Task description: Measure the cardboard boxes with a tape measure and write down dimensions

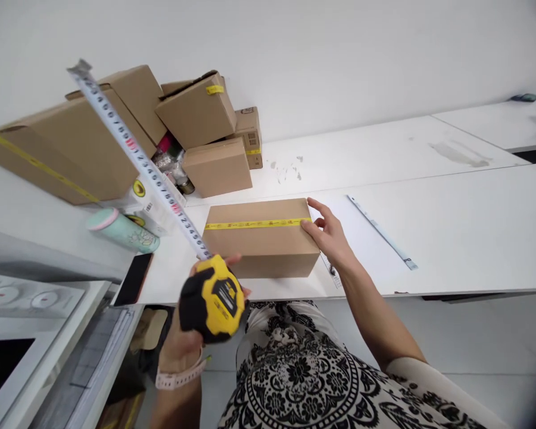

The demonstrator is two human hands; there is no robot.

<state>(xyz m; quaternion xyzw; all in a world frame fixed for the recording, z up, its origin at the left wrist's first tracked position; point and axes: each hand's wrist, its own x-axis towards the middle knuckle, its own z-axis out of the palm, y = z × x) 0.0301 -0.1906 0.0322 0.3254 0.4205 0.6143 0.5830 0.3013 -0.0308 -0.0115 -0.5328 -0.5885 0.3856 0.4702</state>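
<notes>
My left hand (pixel 184 341) grips a yellow and black tape measure (pixel 212 298) near the table's front edge. Its white blade (pixel 134 152) is pulled out and sticks up and to the left, over the stacked boxes. A small cardboard box (pixel 261 241) sealed with yellow tape lies on the white table (pixel 451 232) in front of me. My right hand (pixel 329 233) rests against the box's right end, fingers spread and touching its top edge.
A pile of cardboard boxes (pixel 116 128) stands at the back left against the wall. A mint green bottle (pixel 122 229) lies beside a black phone (pixel 134 278). A long metal ruler (pixel 382 232) lies right of the box. A white appliance (pixel 27 298) sits at lower left.
</notes>
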